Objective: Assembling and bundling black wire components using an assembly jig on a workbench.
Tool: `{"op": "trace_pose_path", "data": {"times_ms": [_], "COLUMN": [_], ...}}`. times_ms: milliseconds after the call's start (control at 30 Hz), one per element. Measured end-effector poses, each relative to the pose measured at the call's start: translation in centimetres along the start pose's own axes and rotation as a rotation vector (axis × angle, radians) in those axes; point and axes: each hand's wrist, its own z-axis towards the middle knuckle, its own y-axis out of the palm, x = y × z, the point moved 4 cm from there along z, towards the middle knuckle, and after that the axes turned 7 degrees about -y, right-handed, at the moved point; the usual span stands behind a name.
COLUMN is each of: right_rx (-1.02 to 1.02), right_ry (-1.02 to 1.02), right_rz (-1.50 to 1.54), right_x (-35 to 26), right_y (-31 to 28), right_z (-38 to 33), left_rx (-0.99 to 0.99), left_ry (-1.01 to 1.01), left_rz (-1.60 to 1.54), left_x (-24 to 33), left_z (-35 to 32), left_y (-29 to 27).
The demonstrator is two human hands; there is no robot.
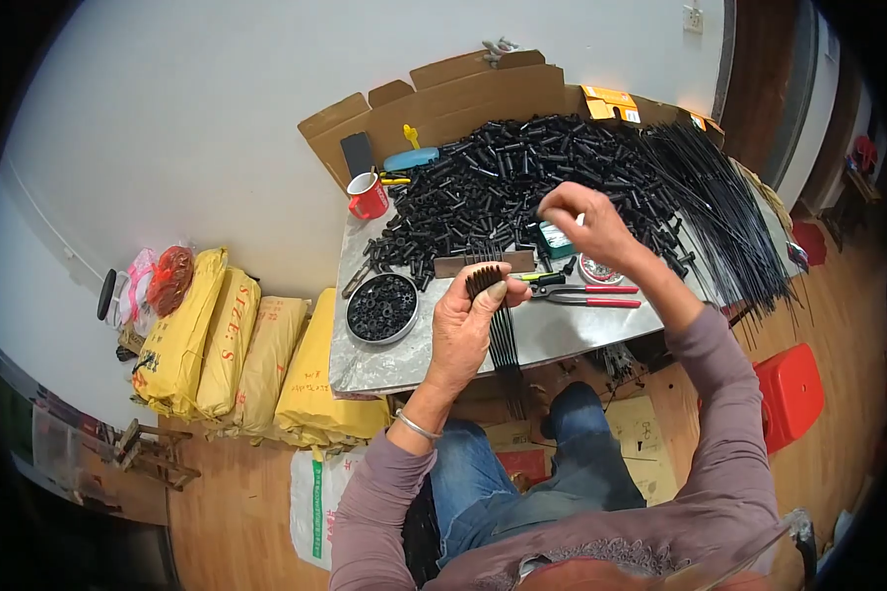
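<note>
My left hand (465, 320) is closed around a bundle of thin black rods (504, 345). Their upper ends stick out above the thumb, and their lower lengths hang past the table's front edge. In front of that hand lies a brown bar (453, 266). My right hand (593, 227) is raised over the heap of short black tubular parts (522, 163), its fingers curled together. Whatever they may pinch is too small to make out. Beneath this hand are a small green box (558, 239), a round red-and-white tin (601, 268) and red-handled pliers (591, 297).
A metal bowl of small black rings (382, 308) and a red mug (368, 196) stand on the table's left. Long black rods (724, 207) overhang its right side. Cardboard (443, 94) borders the back. Yellow sacks (237, 345) and a red stool (791, 396) flank the table.
</note>
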Motion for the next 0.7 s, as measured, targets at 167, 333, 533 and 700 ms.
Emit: {"op": "trace_pose_path", "data": {"times_ms": [167,333,533,700], "right_rx": [-0.085,-0.029,-0.012,-0.018], "right_ry": [-0.258,-0.294,-0.3,-0.291], "right_rz": [0.018,-0.097,-0.081,-0.045], "right_x": [-8.7,-8.9,-8.7,-8.3], "right_y": [0.1,0.4,0.9,1.0], "right_z": [-1.4,-1.6,-1.5,-1.3], "left_rx": [0.003,-0.014,-0.003,-0.01], "left_ry": [0.026,0.045,0.031,0.053], "left_rz": [0.042,0.028,0.032,0.056], "left_x": [0.1,0.3,0.3,0.3], "left_z": [0.1,0.1,0.0,0.2], "left_y": [0.0,0.2,0.1,0.1]}}
